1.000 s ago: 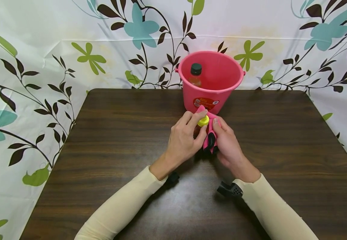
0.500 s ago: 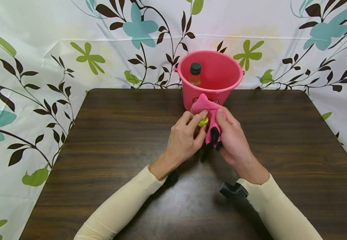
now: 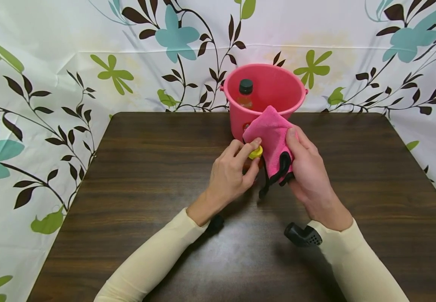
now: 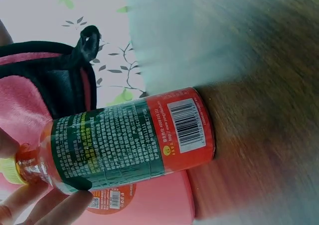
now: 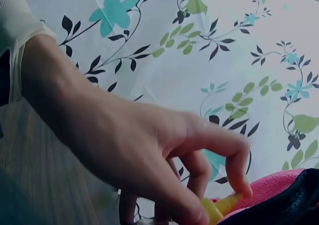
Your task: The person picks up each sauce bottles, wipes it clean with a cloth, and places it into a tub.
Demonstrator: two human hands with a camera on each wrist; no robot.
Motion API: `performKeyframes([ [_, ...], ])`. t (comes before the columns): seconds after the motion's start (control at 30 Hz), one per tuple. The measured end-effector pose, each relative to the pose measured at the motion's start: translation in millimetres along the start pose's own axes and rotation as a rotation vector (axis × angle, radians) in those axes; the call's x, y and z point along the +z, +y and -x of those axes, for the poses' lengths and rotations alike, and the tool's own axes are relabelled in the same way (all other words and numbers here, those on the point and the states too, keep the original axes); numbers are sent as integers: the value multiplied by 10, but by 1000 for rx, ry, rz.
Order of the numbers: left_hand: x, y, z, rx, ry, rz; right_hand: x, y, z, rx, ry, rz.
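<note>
My left hand [image 3: 230,170] pinches the yellow cap [image 3: 256,152] of a small bottle. In the left wrist view that bottle [image 4: 107,140] stands on the table, with a green and red label, small print and a barcode. My right hand [image 3: 312,176] grips a pink plush cloth [image 3: 270,136] with black edging, thumb on its near face. The cloth hangs right beside the bottle, its black trim and a loop dangling below. From the head, fingers and cloth hide most of the bottle. The right wrist view shows the left hand [image 5: 134,140] and the cap.
Behind the hands a pink bucket [image 3: 237,121] stands at the table's back edge. Inside it is a bottle with a dark cap [image 3: 246,86]. The dark wooden table [image 3: 157,167] meets a floral-patterned sheet [image 3: 71,37] at the back and sides.
My right hand has moved right and slightly up with the pink cloth, which now spreads wider and covers part of the bucket's front. My left hand has stayed at the yellow cap.
</note>
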State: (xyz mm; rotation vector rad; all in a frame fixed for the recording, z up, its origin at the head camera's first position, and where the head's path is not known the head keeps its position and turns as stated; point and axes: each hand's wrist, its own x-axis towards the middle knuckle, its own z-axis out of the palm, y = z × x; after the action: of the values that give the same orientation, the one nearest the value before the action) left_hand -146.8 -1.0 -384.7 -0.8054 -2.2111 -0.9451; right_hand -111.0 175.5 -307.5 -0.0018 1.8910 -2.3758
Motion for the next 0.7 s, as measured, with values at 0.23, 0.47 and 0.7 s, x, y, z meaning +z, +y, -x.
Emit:
performKeyframes([
  [0.23, -4, 6, 1, -32, -33, 26, -83, 64, -20, 8, 20, 17],
  [0.47, -13, 7, 5, -51, -41, 42, -77, 83, -7, 39, 14, 51],
  [0.7, -23, 53, -2, -51, -35, 4, -9, 107, 32, 39, -5, 68],
])
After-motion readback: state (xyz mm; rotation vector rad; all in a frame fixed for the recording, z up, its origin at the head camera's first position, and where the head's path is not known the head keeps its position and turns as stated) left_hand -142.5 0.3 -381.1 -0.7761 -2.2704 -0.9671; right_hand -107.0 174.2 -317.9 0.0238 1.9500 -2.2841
